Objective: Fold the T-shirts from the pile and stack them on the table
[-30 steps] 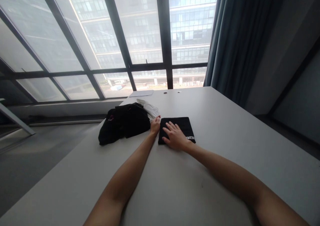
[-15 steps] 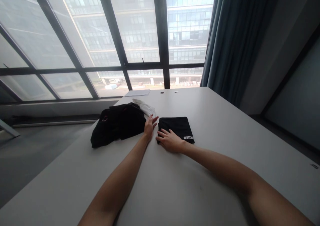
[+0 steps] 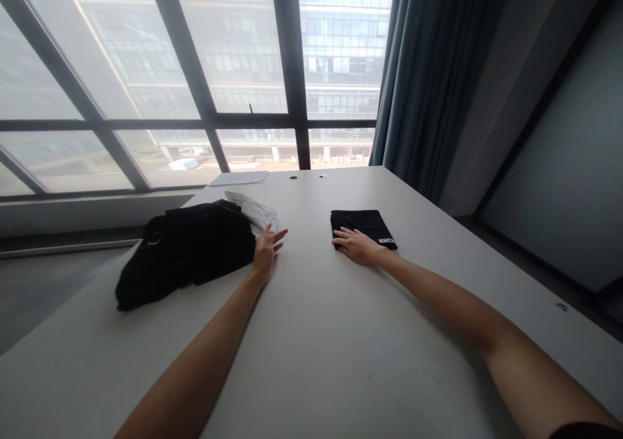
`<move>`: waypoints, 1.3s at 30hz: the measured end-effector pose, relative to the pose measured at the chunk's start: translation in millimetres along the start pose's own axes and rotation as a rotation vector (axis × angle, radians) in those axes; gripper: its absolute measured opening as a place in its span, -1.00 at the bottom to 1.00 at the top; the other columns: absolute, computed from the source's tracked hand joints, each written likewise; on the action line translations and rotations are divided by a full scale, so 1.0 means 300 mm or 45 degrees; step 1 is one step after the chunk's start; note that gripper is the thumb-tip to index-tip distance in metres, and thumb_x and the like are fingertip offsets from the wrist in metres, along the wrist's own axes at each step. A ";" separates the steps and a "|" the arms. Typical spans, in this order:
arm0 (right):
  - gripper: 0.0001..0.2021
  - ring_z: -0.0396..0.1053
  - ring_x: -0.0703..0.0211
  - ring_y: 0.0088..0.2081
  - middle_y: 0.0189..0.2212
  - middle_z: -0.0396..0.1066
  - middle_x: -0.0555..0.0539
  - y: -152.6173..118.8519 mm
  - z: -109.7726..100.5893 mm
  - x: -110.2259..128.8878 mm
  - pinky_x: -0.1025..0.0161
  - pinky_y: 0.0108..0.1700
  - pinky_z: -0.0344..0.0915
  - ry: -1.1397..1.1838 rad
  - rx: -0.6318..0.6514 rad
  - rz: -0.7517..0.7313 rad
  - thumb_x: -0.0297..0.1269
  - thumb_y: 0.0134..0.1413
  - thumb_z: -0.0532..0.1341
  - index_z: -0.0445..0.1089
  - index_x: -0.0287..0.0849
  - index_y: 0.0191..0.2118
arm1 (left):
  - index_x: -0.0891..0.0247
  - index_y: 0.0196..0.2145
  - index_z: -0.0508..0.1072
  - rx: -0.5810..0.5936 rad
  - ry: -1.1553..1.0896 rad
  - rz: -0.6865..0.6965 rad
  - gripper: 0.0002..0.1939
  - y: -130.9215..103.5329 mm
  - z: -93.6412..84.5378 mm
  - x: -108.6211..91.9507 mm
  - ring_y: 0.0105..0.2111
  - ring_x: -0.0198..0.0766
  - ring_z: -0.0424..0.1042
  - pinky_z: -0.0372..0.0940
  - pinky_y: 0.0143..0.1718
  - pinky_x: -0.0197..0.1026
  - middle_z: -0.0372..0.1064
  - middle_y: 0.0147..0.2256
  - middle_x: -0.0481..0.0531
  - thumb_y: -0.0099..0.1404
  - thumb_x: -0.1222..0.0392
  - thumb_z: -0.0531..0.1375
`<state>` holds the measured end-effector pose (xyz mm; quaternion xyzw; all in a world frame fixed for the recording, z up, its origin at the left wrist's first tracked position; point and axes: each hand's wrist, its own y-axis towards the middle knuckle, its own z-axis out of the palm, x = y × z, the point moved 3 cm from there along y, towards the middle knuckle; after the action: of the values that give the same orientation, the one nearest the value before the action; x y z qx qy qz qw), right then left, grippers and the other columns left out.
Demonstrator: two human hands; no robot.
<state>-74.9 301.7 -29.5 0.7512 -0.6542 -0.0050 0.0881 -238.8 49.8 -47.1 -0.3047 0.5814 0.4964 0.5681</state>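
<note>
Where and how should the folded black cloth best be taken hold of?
Probably by the left edge of the folded black cloth, coming from the left, fingers slid beneath and thumb on top: the cloth lies flat on the table, and that edge faces the left hand. The right hand covers the near-left corner, so grip farther back.

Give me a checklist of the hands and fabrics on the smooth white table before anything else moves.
1. Right hand on the folded black rectangular cloth with white lettering: ok, near its left edge.
2. That cloth flat: ok.
3. Left hand free: ok, fingers extended, nothing visibly held.
4. Left hand clear of the crumpled black fabric heap: cannot tell.
5. Heap smooth: not ok, rumpled.
6. Heap and cloth apart: ok.
</note>
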 end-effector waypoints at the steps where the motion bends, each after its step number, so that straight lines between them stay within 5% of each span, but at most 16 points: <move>1: -0.59 -0.09 -0.05 0.45 0.42 0.06 -0.10 -0.013 -0.011 -0.055 -0.21 0.37 -0.05 0.004 0.008 0.032 -0.17 0.45 -0.01 0.31 0.01 0.30 | 0.23 0.39 0.11 0.007 0.008 0.007 -0.40 -0.001 0.002 -0.001 0.14 -0.08 0.44 0.36 0.02 -0.04 0.54 0.02 0.22 0.48 0.03 0.00; 7: -0.51 -0.10 -0.01 0.45 0.44 0.01 -0.04 -0.077 -0.080 -0.288 -0.08 0.42 -0.12 0.146 0.062 0.174 -0.21 0.32 0.18 0.29 0.06 0.33 | 0.15 0.40 0.11 0.020 0.112 0.039 -0.35 -0.003 0.010 -0.009 0.13 -0.07 0.45 0.36 0.00 -0.04 0.55 0.00 0.16 0.43 -0.03 0.05; 12: -0.46 -0.20 -0.07 0.47 0.46 -0.07 -0.11 -0.094 -0.042 -0.169 -0.24 0.41 -0.22 0.241 0.036 0.114 0.01 0.39 0.07 0.17 0.02 0.39 | 0.13 0.27 0.36 0.185 0.661 0.273 -0.43 -0.021 0.077 -0.009 0.01 0.03 0.49 0.30 0.12 0.09 0.56 -0.03 0.13 0.33 0.02 0.16; 15: -0.56 -0.02 0.04 0.43 0.40 0.11 -0.09 -0.109 -0.028 -0.068 -0.07 0.41 -0.09 0.347 -0.074 -0.097 -0.05 0.43 0.03 0.36 -0.02 0.27 | 0.13 0.10 0.51 0.407 0.920 0.509 -0.58 -0.059 0.185 -0.021 0.08 0.06 0.44 0.23 0.21 0.10 0.51 0.03 0.14 0.31 0.11 0.15; 17: -0.63 0.18 0.09 0.33 0.30 0.29 -0.09 -0.139 -0.048 -0.078 0.06 0.34 0.09 0.381 -0.244 -0.070 -0.16 0.41 0.06 0.44 -0.05 0.18 | 0.11 0.06 0.54 0.577 1.025 0.597 -0.63 -0.090 0.288 -0.029 0.09 0.02 0.43 0.23 0.22 0.04 0.48 0.06 0.13 0.35 0.14 0.13; 21: -0.70 0.37 0.04 0.09 0.04 0.47 -0.15 -0.261 -0.105 -0.287 0.14 0.16 0.27 0.214 -0.503 0.412 -0.33 0.28 0.14 0.49 -0.13 0.06 | 0.10 0.19 0.47 0.770 1.204 0.535 -0.57 -0.117 0.529 -0.028 -0.01 -0.03 0.49 0.33 0.12 -0.07 0.42 0.08 0.15 0.37 0.14 0.21; 26: -0.62 0.34 -0.04 0.03 0.00 0.42 -0.22 -0.440 -0.117 -0.551 0.14 0.08 0.26 -0.060 -0.446 0.820 -0.37 0.12 0.26 0.44 -0.20 0.08 | 0.15 0.30 0.36 0.756 1.394 0.545 -0.39 -0.079 0.764 0.011 -0.02 0.00 0.48 0.36 0.07 -0.09 0.38 0.06 0.22 0.32 0.17 0.33; 33: -0.77 0.38 0.12 -0.18 -0.15 0.44 -0.09 -0.474 -0.104 -0.602 0.25 -0.11 0.24 0.080 -0.513 0.772 -0.46 0.08 0.21 0.46 -0.14 -0.13 | 0.13 0.08 0.56 0.766 1.275 0.773 -0.64 -0.032 0.848 0.093 -0.03 -0.11 0.46 0.34 0.14 -0.09 0.35 0.10 0.12 0.34 0.31 0.28; 39: -0.81 0.38 0.14 -0.20 -0.19 0.46 -0.05 -0.454 -0.112 -0.664 0.28 -0.22 0.20 0.059 -0.551 0.761 -0.48 0.07 0.19 0.44 -0.11 -0.21 | 0.13 0.02 0.60 0.723 1.342 0.799 -0.69 -0.031 0.903 0.110 -0.02 -0.10 0.43 0.37 0.08 -0.13 0.38 0.05 0.11 0.37 0.34 0.24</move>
<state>34.3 519.4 -36.7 0.4908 -0.8264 -0.1003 0.2571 -138.9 304.0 -43.4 -0.1616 0.9496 0.2510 0.0956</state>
